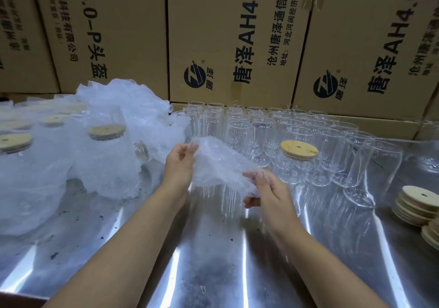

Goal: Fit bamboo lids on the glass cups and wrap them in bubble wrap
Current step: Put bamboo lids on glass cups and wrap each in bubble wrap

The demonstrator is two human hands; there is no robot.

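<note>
My left hand (180, 163) pinches the upper edge of a bubble wrap sheet (218, 163) and my right hand (268, 189) pinches its lower corner, fingers curled, holding it above the steel table (213, 260). Behind it stand rows of bare glass cups (237, 129); one cup wears a bamboo lid (299, 149). Loose bamboo lids (418, 203) are stacked at the right, and wrapped cups (107, 160) sit at the left. The cardboard cartons (225, 34) behind read "唐泽AH4.0", "AH4.0-P头盔" and "沧州唐泽通信科技", with a round dark logo.
</note>
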